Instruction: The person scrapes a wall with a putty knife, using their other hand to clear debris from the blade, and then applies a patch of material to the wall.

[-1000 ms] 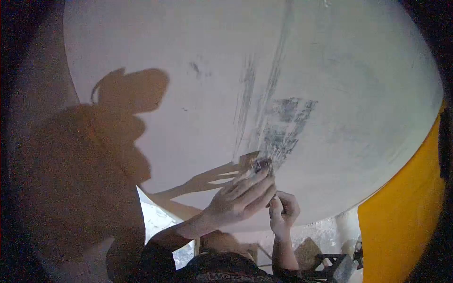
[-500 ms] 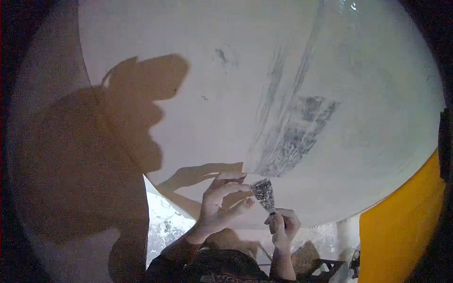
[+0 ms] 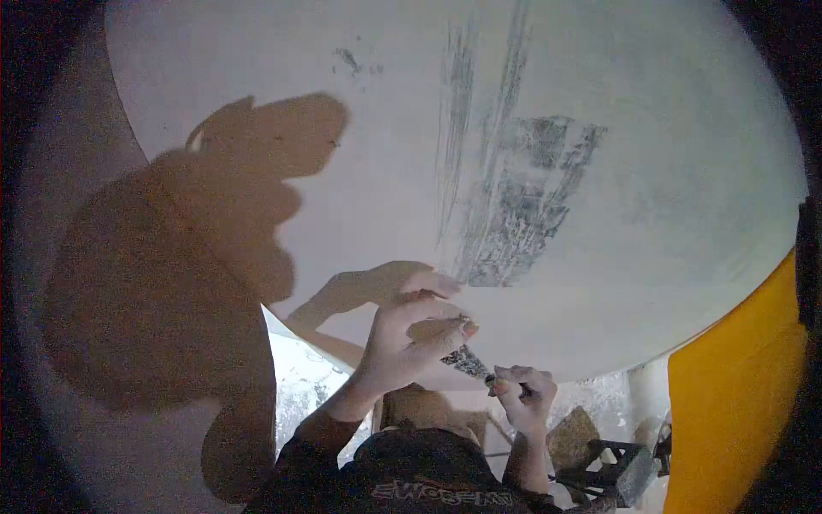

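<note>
My right hand (image 3: 529, 396) is closed around the handle of a putty knife. Its smeared, dark-speckled blade (image 3: 467, 363) points up and to the left. At the blade's broad end is my left hand (image 3: 415, 330), with thumb and a finger pinched at the edge and covering part of it. Just beyond both hands spreads a large, curved, pale surface (image 3: 668, 248). A dark grey scraped-looking patch (image 3: 522, 227) and long streaks mark it.
Shadows of my head and hands fall across the pale surface's left part. A yellow-orange panel (image 3: 728, 403) stands at the right. Below the surface's rim, a black openwork object (image 3: 599, 471) and a brownish block (image 3: 572, 439) show at lower right.
My left thumb and finger have come together over the blade's end. The putty knife has tilted further left, and the right hand has shifted slightly right. The view has moved, so the marks sit higher.
</note>
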Motion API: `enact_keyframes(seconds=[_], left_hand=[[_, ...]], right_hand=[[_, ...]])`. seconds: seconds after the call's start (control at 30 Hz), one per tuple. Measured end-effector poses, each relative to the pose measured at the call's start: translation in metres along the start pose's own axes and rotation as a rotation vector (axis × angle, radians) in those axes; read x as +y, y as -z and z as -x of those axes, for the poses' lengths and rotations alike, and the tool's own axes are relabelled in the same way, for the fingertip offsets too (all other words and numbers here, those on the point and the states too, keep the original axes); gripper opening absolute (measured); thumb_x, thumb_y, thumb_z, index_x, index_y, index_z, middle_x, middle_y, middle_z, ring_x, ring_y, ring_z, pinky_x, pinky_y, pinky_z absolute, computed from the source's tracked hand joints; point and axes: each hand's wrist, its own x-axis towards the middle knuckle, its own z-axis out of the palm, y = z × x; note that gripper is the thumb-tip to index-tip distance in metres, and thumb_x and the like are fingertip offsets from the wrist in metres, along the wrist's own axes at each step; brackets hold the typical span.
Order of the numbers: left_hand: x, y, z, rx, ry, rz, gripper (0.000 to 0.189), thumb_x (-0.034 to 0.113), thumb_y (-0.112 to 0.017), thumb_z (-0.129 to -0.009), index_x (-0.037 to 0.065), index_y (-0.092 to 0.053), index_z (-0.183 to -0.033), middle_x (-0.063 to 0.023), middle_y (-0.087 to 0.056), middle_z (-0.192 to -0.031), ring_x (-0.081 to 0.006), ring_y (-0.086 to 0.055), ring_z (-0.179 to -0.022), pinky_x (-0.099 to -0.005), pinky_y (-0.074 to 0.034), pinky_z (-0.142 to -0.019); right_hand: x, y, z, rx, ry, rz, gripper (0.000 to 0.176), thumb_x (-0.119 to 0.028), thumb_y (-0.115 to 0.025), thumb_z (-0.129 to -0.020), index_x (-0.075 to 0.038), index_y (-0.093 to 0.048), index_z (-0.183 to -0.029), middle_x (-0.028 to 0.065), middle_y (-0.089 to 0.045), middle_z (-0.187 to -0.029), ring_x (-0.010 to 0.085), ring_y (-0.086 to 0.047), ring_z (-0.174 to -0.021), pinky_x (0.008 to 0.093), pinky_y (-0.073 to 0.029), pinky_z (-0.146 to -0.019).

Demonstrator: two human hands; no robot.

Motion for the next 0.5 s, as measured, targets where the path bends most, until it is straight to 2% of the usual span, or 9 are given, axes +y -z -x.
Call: enact_keyframes(seconds=[0.07, 0.13, 0.2, 0.3, 0.33, 0.4, 0.5], left_hand=[[0.005, 0.002, -0.007, 0.029, -0.025, -0.003, 0.021, 0.010, -0.074, -0.071, 0.003, -0.065, -0.089, -0.0113, -0.057, -0.103, -0.0187, -0.054, -0.097, -0.0294, -0.044, -0.078], [0.001, 0.009, -0.006, 0.048, -0.083, -0.065, 0.022, 0.010, -0.074, -0.071, 0.003, -0.064, -0.089, -0.0115, -0.057, -0.103, -0.0192, -0.055, -0.097, -0.0298, -0.044, -0.079], [-0.005, 0.017, -0.006, 0.057, -0.207, -0.153, 0.024, 0.011, -0.075, -0.071, 0.001, -0.064, -0.089, -0.0120, -0.058, -0.104, -0.0208, -0.056, -0.097, -0.0308, -0.045, -0.081], [0.000, 0.017, -0.005, -0.028, -0.220, -0.202, 0.023, 0.010, -0.075, -0.070, -0.001, -0.062, -0.086, -0.0126, -0.058, -0.104, -0.0217, -0.056, -0.098, -0.0322, -0.044, -0.082], [0.000, 0.015, -0.003, -0.028, -0.219, -0.204, 0.023, 0.010, -0.075, -0.070, -0.001, -0.062, -0.086, -0.0126, -0.058, -0.104, -0.0217, -0.056, -0.098, -0.0322, -0.044, -0.082], [-0.005, 0.009, 0.003, -0.157, -0.004, -0.085, 0.019, 0.008, -0.073, -0.069, 0.002, -0.065, -0.085, -0.0106, -0.055, -0.107, -0.0216, -0.048, -0.108, -0.0334, -0.039, -0.090], [-0.011, 0.007, 0.005, -0.128, -0.062, -0.112, 0.017, 0.007, -0.072, -0.071, -0.002, -0.061, -0.081, -0.0130, -0.056, -0.105, -0.0219, -0.055, -0.098, -0.0317, -0.043, -0.085]], right_hand=[[0.000, -0.001, -0.001, -0.052, 0.012, 0.016, 0.010, -0.006, -0.060, -0.082, 0.003, -0.055, -0.080, 0.0129, -0.062, -0.065, 0.0146, -0.058, -0.053, 0.0263, -0.046, -0.047], [-0.003, -0.007, 0.001, 0.142, -0.119, -0.283, 0.008, 0.000, -0.065, -0.074, 0.001, -0.061, -0.081, 0.0124, -0.066, -0.071, 0.0151, -0.062, -0.058, 0.0259, -0.049, -0.054], [-0.005, -0.005, 0.004, 0.141, -0.162, -0.230, 0.008, 0.000, -0.064, -0.074, 0.001, -0.061, -0.082, 0.0131, -0.066, -0.072, 0.0156, -0.063, -0.059, 0.0261, -0.049, -0.055], [-0.006, -0.005, 0.004, 0.138, -0.192, -0.200, 0.009, 0.001, -0.064, -0.075, 0.001, -0.062, -0.084, 0.0141, -0.066, -0.074, 0.0162, -0.063, -0.060, 0.0261, -0.050, -0.055], [-0.006, -0.006, 0.004, 0.138, -0.182, -0.226, 0.010, 0.001, -0.064, -0.075, 0.001, -0.062, -0.085, 0.0144, -0.066, -0.075, 0.0163, -0.063, -0.060, 0.0261, -0.050, -0.055], [-0.005, -0.006, 0.005, 0.125, -0.174, -0.207, 0.010, 0.001, -0.064, -0.075, 0.001, -0.062, -0.085, 0.0146, -0.066, -0.075, 0.0159, -0.063, -0.060, 0.0259, -0.050, -0.054], [-0.005, -0.007, 0.007, 0.101, -0.183, -0.189, 0.010, 0.001, -0.064, -0.075, 0.001, -0.062, -0.085, 0.0148, -0.067, -0.075, 0.0153, -0.063, -0.060, 0.0255, -0.049, -0.053]])
